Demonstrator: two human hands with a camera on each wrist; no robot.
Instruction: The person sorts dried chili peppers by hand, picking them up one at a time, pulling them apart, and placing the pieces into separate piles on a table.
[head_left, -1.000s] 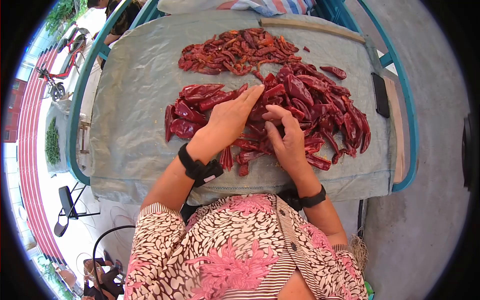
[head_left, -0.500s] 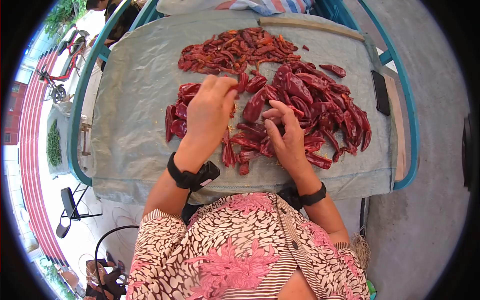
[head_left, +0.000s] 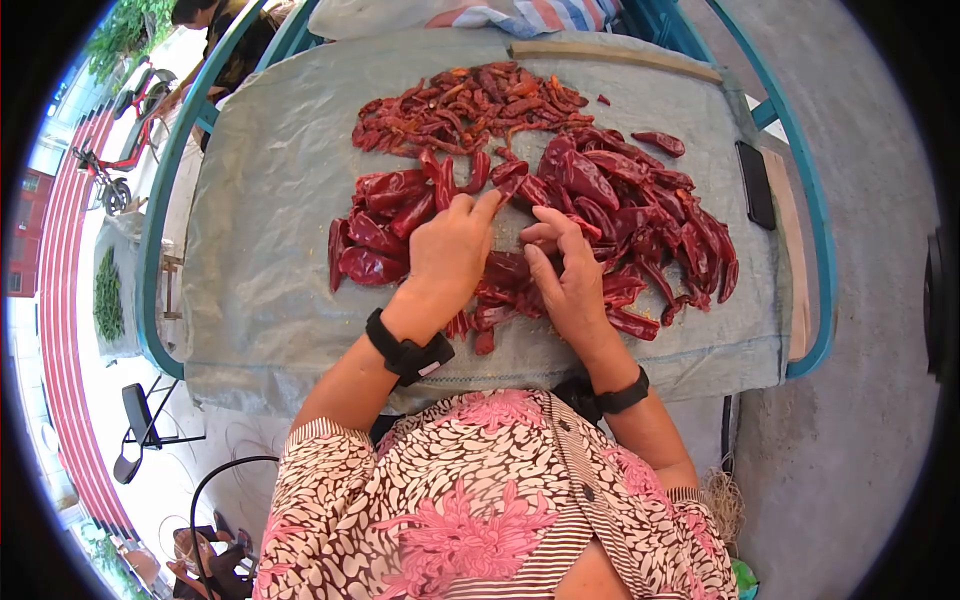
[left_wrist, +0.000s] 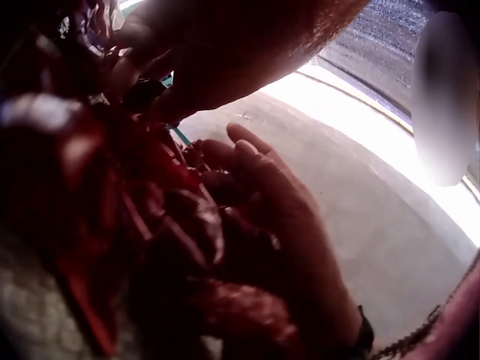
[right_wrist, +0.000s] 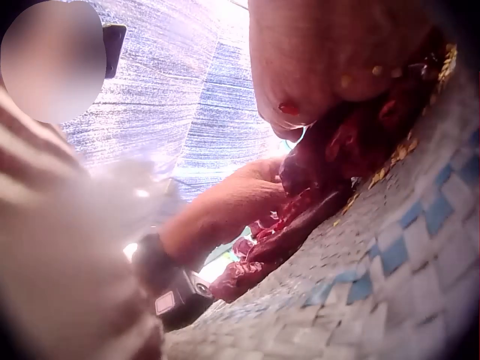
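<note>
In the head view my left hand (head_left: pixel 447 262) reaches over the middle of the table, pinching a dark red dried chili pepper (head_left: pixel 508 182) between thumb and fingertips. A small group of wrinkled, glossy peppers (head_left: pixel 372 264) lies just left of it. Beside the larger heap of peppers (head_left: pixel 625 205), my right hand (head_left: pixel 575 285) rests with fingers loosely bent and thumb apart from them. The left wrist view shows the right hand (left_wrist: pixel 281 214) among dark peppers. Seen from the right wrist, the left hand (right_wrist: pixel 232 206) is low behind several peppers (right_wrist: pixel 300 232).
A pile of smaller, thinner dried chilies (head_left: pixel 465 105) lies at the back. The woven sheet (head_left: pixel 260 220) covers the table inside a teal metal frame (head_left: pixel 150 250). A black phone (head_left: pixel 755 185) and a wooden strip (head_left: pixel 615 58) lie near the right and back edges.
My left hand has moved right and toward me from above the left group, where a pepper now stands out at its back. The right hand has stayed nearly still.
</note>
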